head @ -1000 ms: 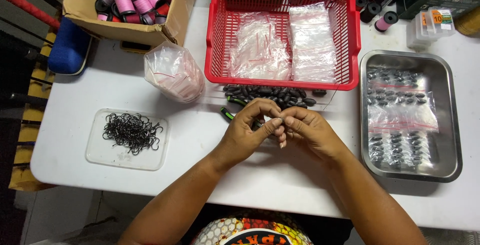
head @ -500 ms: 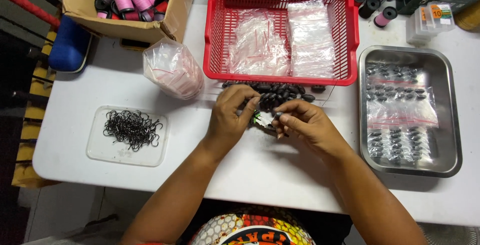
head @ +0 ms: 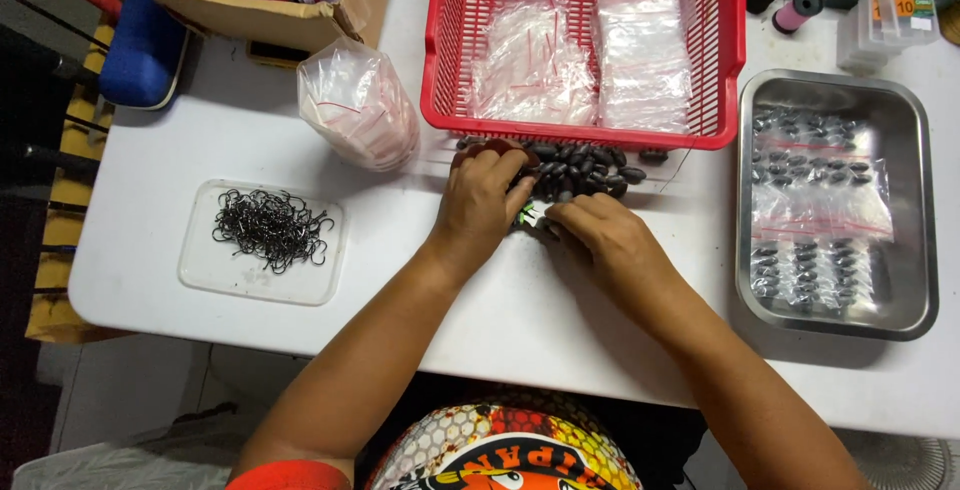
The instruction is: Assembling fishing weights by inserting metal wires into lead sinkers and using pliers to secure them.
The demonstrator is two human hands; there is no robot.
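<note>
dark oval beads (head: 585, 168) heaped on table, touching red basket (head: 585, 135).

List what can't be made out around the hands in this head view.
- Small item between left hand and right hand: too small, fingers cover it.
- Pile of dark oval pieces: partly behind left hand.
- Cardboard box: cut off by top edge.

Your left hand (head: 480, 205) palm down, fingers curled, your right hand (head: 600, 235) just beside it, fingertips pinched, forearms converging.
</note>
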